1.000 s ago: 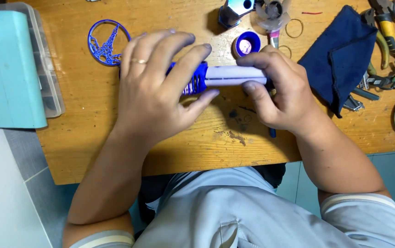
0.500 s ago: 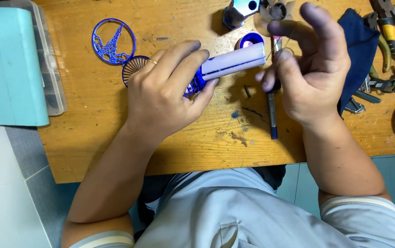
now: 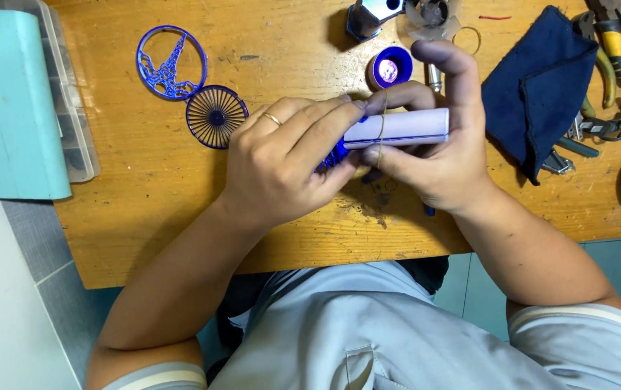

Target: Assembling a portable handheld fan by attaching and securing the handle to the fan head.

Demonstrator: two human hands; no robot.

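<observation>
Both my hands hold a small hand-held fan body [image 3: 404,127], a pale lilac tube with a blue end, level above the wooden table [image 3: 180,209]. My left hand [image 3: 281,162], with a ring on one finger, grips the blue end. My right hand [image 3: 444,148] clasps the lilac handle, with a thin rubber band looped around the tube between its thumb and fingers. Two round blue fan grilles lie to the left: a patterned one [image 3: 171,62] and a spoked one [image 3: 216,116].
A blue round cap [image 3: 391,68] and small metal parts lie at the table's far edge. A dark blue cloth [image 3: 534,87] and pliers [image 3: 617,50] are at the right. A teal box on a clear organiser [image 3: 14,108] stands at the left.
My right hand came down from above the table and closed on the lilac handle, stretching a rubber band around it. The tube has levelled out.
</observation>
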